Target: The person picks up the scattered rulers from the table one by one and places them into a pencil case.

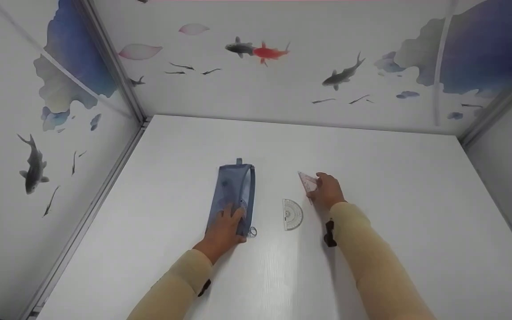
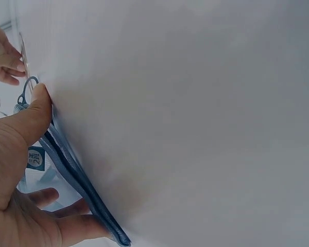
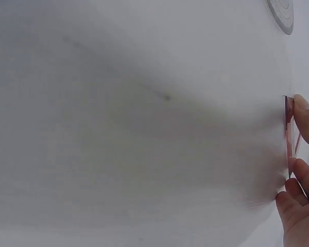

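A blue see-through zip pouch [image 1: 233,184] lies on the white table, its long side running away from me. My left hand [image 1: 223,230] rests on its near part with fingers spread. In the left wrist view, the thumb is by the zip ring [image 2: 30,85] and the fingertips touch the pouch by its dark edging. To the right, my right hand [image 1: 328,191] pinches a clear triangular set square [image 1: 308,181] with pinkish markings between thumb and fingers. The right wrist view shows the set square [image 3: 289,134] edge-on, close to the tabletop.
Between the hands, a clear half-round protractor [image 1: 292,214] lies flat on the table [image 1: 256,284]. White panels painted with fish stand at the back [image 1: 256,93] and along both sides. Black wrist-worn devices [image 1: 330,235] sit under the sleeves.
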Available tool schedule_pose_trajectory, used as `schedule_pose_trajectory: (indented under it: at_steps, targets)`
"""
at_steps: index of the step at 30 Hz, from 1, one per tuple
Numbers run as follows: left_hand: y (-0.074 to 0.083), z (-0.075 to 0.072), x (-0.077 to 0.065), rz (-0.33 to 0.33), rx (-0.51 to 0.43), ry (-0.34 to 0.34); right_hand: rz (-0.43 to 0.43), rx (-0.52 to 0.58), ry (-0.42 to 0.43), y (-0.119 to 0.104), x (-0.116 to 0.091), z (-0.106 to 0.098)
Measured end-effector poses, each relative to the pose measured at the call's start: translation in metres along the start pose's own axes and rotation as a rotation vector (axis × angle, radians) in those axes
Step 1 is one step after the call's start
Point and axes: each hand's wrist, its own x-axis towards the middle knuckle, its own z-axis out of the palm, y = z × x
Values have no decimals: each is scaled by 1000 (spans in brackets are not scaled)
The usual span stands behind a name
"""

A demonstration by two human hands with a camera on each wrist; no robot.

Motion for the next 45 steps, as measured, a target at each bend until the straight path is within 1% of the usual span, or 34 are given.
schedule_pose_trajectory:
  at_steps: [4,10,15,18,23,26,32,39,45]
  targets:
    - [1,0,0,12,29,17,10,5,2,0,1,0]
    - [0,1,1,6,18,22,-2,-1,10,1,4,0]
    - [-2,3,1,6,25,29,-2,-2,7,1,3,1]
    - [-3,4,1,8,24,33,13,-15,8,0,2,2]
    - [-2,3,1,3,15,26,37,-6,19,-1,1,3]
    - [-2,3,1,4,17,26,49,36,17,-1,1,4]
    - [-1,3,1,27,15,37,84,108,-15,4,3,6]
    - [-2,4,1,21,13,34,106,135,-21,7,4,8]
    - [-2,3,1,12,2,32,110,168,-10,3,0,9]
